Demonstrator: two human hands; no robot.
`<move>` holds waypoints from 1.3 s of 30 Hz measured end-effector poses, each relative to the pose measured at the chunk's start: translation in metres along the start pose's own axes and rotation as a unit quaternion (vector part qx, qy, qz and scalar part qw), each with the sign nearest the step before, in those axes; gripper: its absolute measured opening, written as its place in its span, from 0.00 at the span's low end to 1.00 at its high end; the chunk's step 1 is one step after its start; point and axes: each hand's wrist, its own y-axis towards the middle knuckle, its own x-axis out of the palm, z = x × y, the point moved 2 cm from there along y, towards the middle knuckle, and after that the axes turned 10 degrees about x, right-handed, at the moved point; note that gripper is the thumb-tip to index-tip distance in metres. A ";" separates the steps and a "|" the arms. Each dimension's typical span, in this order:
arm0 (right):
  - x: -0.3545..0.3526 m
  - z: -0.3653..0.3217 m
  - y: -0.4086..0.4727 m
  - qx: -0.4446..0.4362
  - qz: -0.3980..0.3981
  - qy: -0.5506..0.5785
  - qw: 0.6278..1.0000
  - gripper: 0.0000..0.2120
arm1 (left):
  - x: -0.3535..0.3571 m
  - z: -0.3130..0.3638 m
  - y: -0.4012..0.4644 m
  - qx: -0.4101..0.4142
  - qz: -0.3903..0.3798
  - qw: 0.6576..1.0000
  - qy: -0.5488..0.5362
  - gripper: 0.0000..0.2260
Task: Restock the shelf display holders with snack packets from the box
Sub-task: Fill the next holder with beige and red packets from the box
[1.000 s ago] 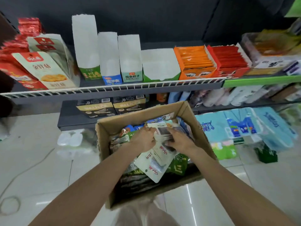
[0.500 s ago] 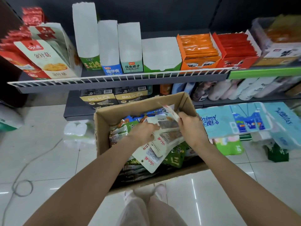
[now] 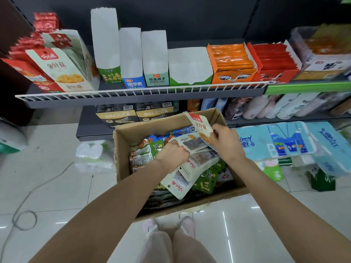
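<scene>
A person stands over an open brown cardboard box (image 3: 121,149) set on the glossy white tiled floor (image 3: 47,168) before a grey store shelf with a white wire front rail (image 3: 144,92); the box lies heaped with green, blue and white snack packets (image 3: 205,182); the right hand (image 3: 226,143) has its grip closed, thumb and fingers pinching the lower edge of a white packet with a red corner label and a picture of yellow mushrooms (image 3: 201,128), held tilted above the box's far right corner; the left hand (image 3: 173,155) has its fingers curled round a fanned stack of white packets turned printed-back up (image 3: 190,164), which rests on the heap inside the box; on the shelf above stand four white cardboard display holders with green and blue fronts (image 3: 131,56), just beside an orange display carton packed with orange sachets (image 3: 231,61) and a red display carton of red sachets (image 3: 273,59); at the shelf's left end a tilted white and red carton showing the same mushroom picture (image 3: 62,71) leans among red packets; on the lower shelf sit two dark boxes lettered DALICCA (image 3: 133,114); pale blue packs of tissue (image 3: 281,141) lie on the floor to the right of the box; a thin grey cable (image 3: 24,221) loops across the tiles at left.
</scene>
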 end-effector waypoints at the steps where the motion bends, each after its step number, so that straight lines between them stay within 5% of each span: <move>1: 0.001 0.000 0.000 0.000 0.001 0.000 1.000 0.06 | 0.000 -0.001 0.002 -0.005 0.020 1.000 0.009 0.11; 4: 0.001 0.002 0.000 -0.003 0.001 0.014 1.000 0.05 | -0.008 -0.007 -0.001 -0.059 0.210 0.975 -0.046 0.09; 9: -0.011 -0.010 0.002 -0.056 0.007 0.102 0.993 0.09 | -0.051 -0.041 -0.028 -0.137 0.423 0.858 -0.258 0.02; 17: -0.040 -0.086 0.004 -0.086 -0.168 0.301 0.935 0.12 | -0.109 -0.101 -0.079 -0.113 0.440 0.808 -0.374 0.04; 23: -0.050 -0.173 0.022 -0.147 -0.122 0.252 0.949 0.06 | -0.127 -0.146 -0.132 -0.129 0.505 0.786 -0.331 0.08; 26: -0.047 -0.217 0.038 -0.146 -0.047 0.200 0.968 0.08 | -0.117 -0.197 -0.157 -0.175 0.467 0.797 -0.341 0.26; 30: -0.037 -0.275 0.070 -0.093 0.060 0.111 0.988 0.11 | -0.081 -0.291 -0.194 -0.281 0.304 0.875 -0.251 0.47; 35: -0.029 -0.352 0.095 -0.133 0.098 0.208 0.964 0.12 | -0.042 -0.376 -0.218 -0.263 0.103 0.944 -0.170 0.50; 39: -0.020 -0.390 0.113 -0.112 0.129 0.283 0.944 0.11 | -0.023 -0.406 -0.218 -0.228 0.068 0.958 -0.158 0.48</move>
